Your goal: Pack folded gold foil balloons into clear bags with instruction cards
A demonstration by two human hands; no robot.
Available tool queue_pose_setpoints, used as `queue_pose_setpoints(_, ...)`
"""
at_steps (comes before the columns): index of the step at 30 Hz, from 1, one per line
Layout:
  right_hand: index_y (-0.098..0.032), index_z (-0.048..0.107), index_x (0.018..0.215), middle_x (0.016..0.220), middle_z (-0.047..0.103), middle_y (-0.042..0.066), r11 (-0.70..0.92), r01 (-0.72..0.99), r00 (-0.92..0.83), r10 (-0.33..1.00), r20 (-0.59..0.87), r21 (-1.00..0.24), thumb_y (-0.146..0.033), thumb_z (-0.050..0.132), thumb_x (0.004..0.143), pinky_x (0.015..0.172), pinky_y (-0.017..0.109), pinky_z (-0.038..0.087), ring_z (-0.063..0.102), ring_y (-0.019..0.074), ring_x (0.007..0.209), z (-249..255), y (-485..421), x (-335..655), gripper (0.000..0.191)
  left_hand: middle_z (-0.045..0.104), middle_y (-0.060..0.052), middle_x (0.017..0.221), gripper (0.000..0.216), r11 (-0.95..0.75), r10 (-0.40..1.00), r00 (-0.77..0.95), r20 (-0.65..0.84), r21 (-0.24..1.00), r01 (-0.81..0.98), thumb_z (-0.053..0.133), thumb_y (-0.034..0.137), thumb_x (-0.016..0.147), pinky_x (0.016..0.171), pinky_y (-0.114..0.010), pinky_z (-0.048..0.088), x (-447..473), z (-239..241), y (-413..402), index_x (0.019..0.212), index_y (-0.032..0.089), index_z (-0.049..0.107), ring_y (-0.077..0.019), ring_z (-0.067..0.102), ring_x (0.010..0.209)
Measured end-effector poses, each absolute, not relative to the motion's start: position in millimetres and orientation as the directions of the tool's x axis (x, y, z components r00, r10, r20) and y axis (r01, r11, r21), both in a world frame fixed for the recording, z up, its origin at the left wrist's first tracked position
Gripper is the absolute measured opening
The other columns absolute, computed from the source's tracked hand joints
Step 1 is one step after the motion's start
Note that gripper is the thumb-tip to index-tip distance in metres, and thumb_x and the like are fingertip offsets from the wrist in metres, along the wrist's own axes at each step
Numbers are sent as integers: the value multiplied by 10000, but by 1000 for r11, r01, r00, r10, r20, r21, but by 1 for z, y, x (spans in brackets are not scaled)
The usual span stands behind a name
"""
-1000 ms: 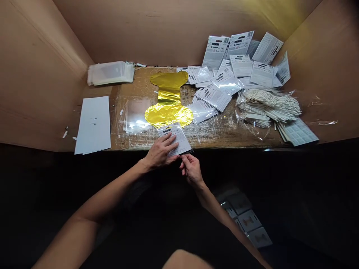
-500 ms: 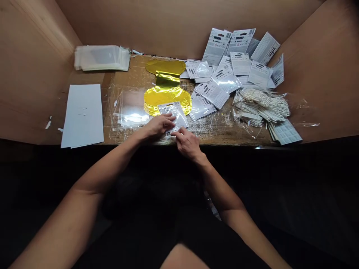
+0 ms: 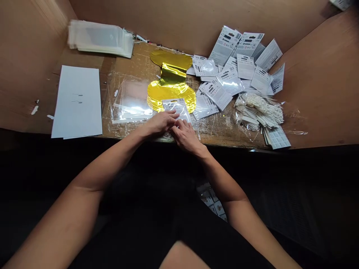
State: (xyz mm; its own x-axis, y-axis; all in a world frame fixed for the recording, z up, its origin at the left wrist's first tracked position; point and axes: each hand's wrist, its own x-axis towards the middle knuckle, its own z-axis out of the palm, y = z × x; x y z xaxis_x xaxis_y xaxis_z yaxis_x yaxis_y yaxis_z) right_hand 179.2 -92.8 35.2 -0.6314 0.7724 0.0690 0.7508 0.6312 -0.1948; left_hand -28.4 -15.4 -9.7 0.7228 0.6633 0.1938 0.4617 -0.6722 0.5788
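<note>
A white printed card in a clear plastic bag [image 3: 180,106] lies at the front of the bench, over the near edge of a stack of gold foil balloons [image 3: 171,89]. My left hand [image 3: 160,122] is closed at the packet's lower left, its fingers across the card. Close against it, my right hand [image 3: 185,136] has curled fingers pinching the packet's lower edge. The hands cover that edge, so the exact hold is partly hidden. Flat clear bags [image 3: 130,101] lie left of the foil.
Bagged cards [image 3: 217,95] are heaped at the back right. In front of them sit a bag of white paper straws [image 3: 262,112] and grid-patterned sheets [image 3: 277,137]. White sheets [image 3: 77,82] and a stack of translucent sleeves [image 3: 101,39] lie left. Wooden walls [image 3: 174,22] enclose the bench.
My right hand has moved up against my left hand, its fingers now more curled over the packet's lower edge. The view has tilted slightly; the packet stays in place.
</note>
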Motion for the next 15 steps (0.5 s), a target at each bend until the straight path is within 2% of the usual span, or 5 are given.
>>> queue_pose_setpoints(4, -200, 639, 1087, 1099, 656, 122, 630, 638, -654, 747, 120, -444, -219, 393, 1128, 977, 476, 506, 587, 283, 1029, 33, -98, 189, 250, 658, -49, 1567, 316, -649, 683, 705, 193, 603, 464, 584, 188, 1004, 1331, -505, 380, -26, -5, -19, 1161, 241, 853, -301, 469, 1592)
queue_pose_setpoints(6, -208, 644, 1147, 1107, 656, 111, 606, 603, -617, 766, 178, -518, -222, 387, 1129, 963, 444, 520, 601, 266, 1016, 32, -101, 193, 258, 675, -52, 1548, 296, -630, 702, 685, 196, 620, 468, 570, 263, 1039, 1314, -488, 406, -25, -2, -21, 1137, 233, 847, -294, 480, 1584)
queue_pose_setpoints(10, -203, 694, 1197, 1291, 653, 155, 637, 670, -634, 758, 152, -382, -172, 441, 1084, 1049, 497, 487, 571, 320, 1165, 27, -96, 185, 279, 680, -98, 1536, 341, -606, 724, 659, 205, 646, 464, 542, 325, 1049, 1282, -451, 449, -24, -1, -22, 1196, 199, 822, -291, 501, 1568)
queue_pose_setpoints(12, -194, 702, 1182, 1311, 656, 163, 640, 700, -645, 757, 104, -318, -158, 434, 1082, 1064, 504, 478, 560, 328, 1180, 24, -92, 179, 289, 690, -107, 1521, 346, -603, 726, 655, 209, 651, 461, 550, 325, 1041, 1283, -454, 448, -25, -3, -21, 1210, 193, 822, -300, 519, 1554)
queue_pose_setpoints(15, -177, 694, 1156, 1294, 663, 161, 653, 693, -665, 743, 78, -306, -158, 415, 1095, 1093, 462, 473, 561, 303, 1198, 22, -86, 174, 286, 702, -107, 1504, 342, -616, 717, 658, 230, 651, 444, 560, 288, 1025, 1283, -469, 448, -25, -7, -19, 1220, 189, 823, -304, 541, 1535)
